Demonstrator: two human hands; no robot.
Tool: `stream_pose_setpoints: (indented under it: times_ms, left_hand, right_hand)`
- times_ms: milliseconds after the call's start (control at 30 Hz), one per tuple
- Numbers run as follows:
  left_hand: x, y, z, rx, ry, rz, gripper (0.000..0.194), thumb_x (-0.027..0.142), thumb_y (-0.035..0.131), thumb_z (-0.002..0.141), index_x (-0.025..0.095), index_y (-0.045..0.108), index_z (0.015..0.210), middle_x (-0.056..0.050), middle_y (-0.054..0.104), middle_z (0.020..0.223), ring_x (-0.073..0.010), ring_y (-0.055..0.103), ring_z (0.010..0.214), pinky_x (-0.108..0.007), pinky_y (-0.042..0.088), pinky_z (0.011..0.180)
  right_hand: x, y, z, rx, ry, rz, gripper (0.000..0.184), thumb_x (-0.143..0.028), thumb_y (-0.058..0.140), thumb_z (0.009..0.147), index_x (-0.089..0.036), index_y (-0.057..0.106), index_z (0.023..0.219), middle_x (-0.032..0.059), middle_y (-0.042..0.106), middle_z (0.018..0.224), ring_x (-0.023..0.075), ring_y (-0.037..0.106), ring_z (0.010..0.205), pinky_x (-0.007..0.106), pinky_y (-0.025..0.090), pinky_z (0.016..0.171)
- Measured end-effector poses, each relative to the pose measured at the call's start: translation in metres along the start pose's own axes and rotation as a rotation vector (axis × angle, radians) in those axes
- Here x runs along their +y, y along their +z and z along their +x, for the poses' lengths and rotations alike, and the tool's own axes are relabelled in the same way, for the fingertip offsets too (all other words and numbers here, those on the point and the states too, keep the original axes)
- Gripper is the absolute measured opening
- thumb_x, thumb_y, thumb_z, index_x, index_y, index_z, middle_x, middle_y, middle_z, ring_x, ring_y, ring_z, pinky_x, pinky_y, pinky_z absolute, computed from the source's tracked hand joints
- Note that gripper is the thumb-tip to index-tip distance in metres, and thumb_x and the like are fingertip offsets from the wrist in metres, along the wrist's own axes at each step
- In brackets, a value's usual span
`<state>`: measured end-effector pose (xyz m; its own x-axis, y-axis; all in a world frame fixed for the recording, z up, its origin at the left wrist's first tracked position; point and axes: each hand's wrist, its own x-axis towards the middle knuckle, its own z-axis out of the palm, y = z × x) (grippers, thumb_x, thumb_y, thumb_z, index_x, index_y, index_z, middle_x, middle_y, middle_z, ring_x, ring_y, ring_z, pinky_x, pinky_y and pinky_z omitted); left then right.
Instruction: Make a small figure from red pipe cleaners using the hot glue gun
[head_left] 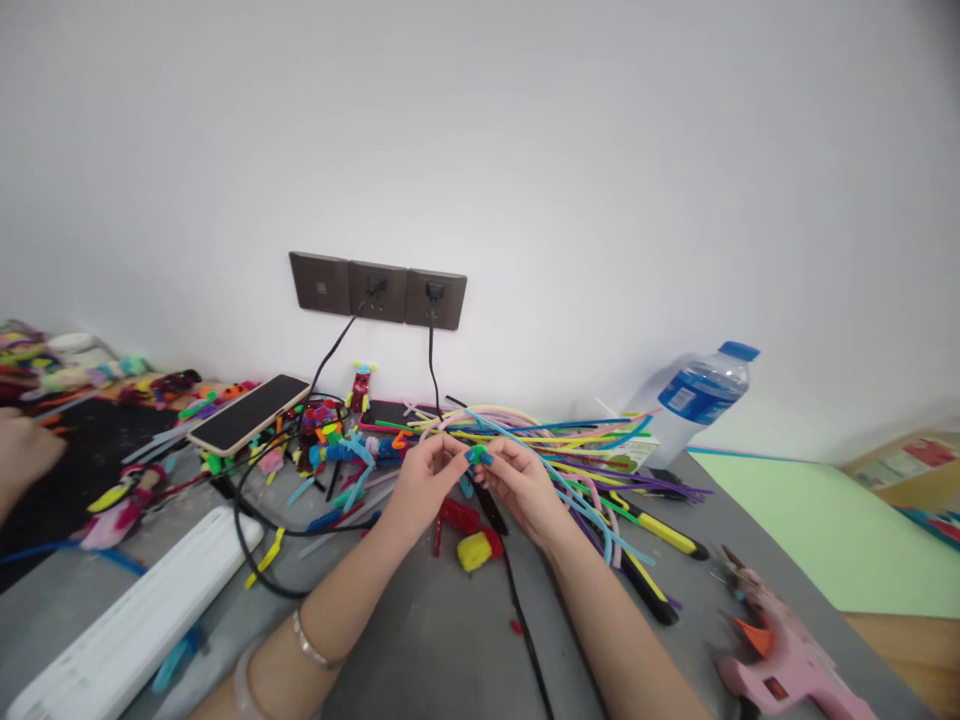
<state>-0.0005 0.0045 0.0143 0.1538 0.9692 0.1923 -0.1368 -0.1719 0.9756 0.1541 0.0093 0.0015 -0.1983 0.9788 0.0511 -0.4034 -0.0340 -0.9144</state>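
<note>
Near the middle of the view, my left hand (427,478) and my right hand (529,492) meet with their fingertips pinched together. Between them is a small green fuzzy piece (479,454), mostly covered by the thumbs, which have blue nails. It looks like pipe cleaner, though its shape is too small to make out. Just below the hands, a red and yellow fuzzy piece (475,551) lies on the grey table (442,640). Behind my right hand spreads a bundle of coloured pipe cleaners (577,455).
A pink glue gun (791,650), yellow-black cutters (667,535) and a water bottle (697,400) are on the right. To the left lie a phone (251,413), a white power strip (142,620), black cables and several fuzzy figures. Another person's hand (26,455) shows at the left edge.
</note>
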Motion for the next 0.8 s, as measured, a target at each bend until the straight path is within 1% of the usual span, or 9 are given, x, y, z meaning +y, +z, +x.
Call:
stream_pose_setpoints:
  times_ms: [133, 200, 300, 467, 700, 800]
  left_hand:
    - [0.002, -0.007, 0.004, -0.024, -0.063, 0.020, 0.033, 0.045, 0.071, 0.075, 0.015, 0.065, 0.086, 0.001, 0.058, 0.070, -0.0115, 0.051, 0.059, -0.023, 0.040, 0.052]
    - [0.002, -0.009, 0.005, -0.021, -0.081, 0.020, 0.036, 0.048, 0.069, 0.076, 0.015, 0.064, 0.089, 0.001, 0.057, 0.070, -0.0118, 0.051, 0.059, -0.022, 0.040, 0.052]
    - [0.002, -0.011, 0.005, -0.044, -0.076, 0.035, 0.033, 0.048, 0.067, 0.078, 0.016, 0.063, 0.087, 0.002, 0.055, 0.067, -0.0116, 0.050, 0.057, -0.023, 0.040, 0.052]
    - [0.000, -0.013, 0.007, -0.094, -0.043, 0.079, 0.026, 0.042, 0.069, 0.076, 0.016, 0.063, 0.078, 0.003, 0.054, 0.064, -0.0111, 0.048, 0.056, -0.024, 0.038, 0.054]
    - [-0.003, -0.012, 0.008, -0.091, -0.058, 0.065, 0.025, 0.040, 0.072, 0.074, 0.017, 0.062, 0.076, 0.003, 0.054, 0.064, -0.0104, 0.046, 0.054, -0.024, 0.038, 0.054]
    - [-0.004, -0.012, 0.008, -0.065, -0.053, 0.073, 0.024, 0.039, 0.071, 0.074, 0.017, 0.062, 0.076, 0.003, 0.053, 0.065, -0.0104, 0.046, 0.055, -0.024, 0.038, 0.055]
  right_hand:
    - [0.002, -0.002, 0.001, 0.016, 0.048, 0.025, 0.039, -0.046, 0.089, 0.064, -0.019, 0.062, 0.074, -0.0011, 0.069, 0.065, 0.0120, 0.062, 0.060, 0.022, 0.042, 0.056]
    - [0.003, -0.003, 0.001, 0.011, 0.066, 0.016, 0.040, -0.046, 0.088, 0.065, -0.019, 0.061, 0.075, -0.0007, 0.068, 0.065, 0.0126, 0.063, 0.059, 0.022, 0.042, 0.056]
    - [0.006, -0.005, 0.001, -0.005, 0.071, 0.011, 0.041, -0.047, 0.088, 0.065, -0.019, 0.060, 0.076, -0.0010, 0.066, 0.063, 0.0128, 0.062, 0.059, 0.023, 0.043, 0.056]
    - [0.006, -0.005, 0.001, -0.012, 0.067, 0.004, 0.040, -0.047, 0.088, 0.065, -0.019, 0.061, 0.076, -0.0020, 0.064, 0.061, 0.0114, 0.059, 0.056, 0.022, 0.043, 0.054]
    - [0.004, -0.002, 0.001, -0.008, 0.029, 0.023, 0.037, -0.044, 0.088, 0.066, -0.020, 0.063, 0.077, -0.0042, 0.058, 0.059, 0.0094, 0.052, 0.053, 0.022, 0.044, 0.052]
    - [0.004, -0.001, 0.001, -0.001, 0.040, 0.019, 0.037, -0.044, 0.089, 0.065, -0.020, 0.064, 0.078, -0.0037, 0.059, 0.061, 0.0094, 0.052, 0.054, 0.022, 0.044, 0.053]
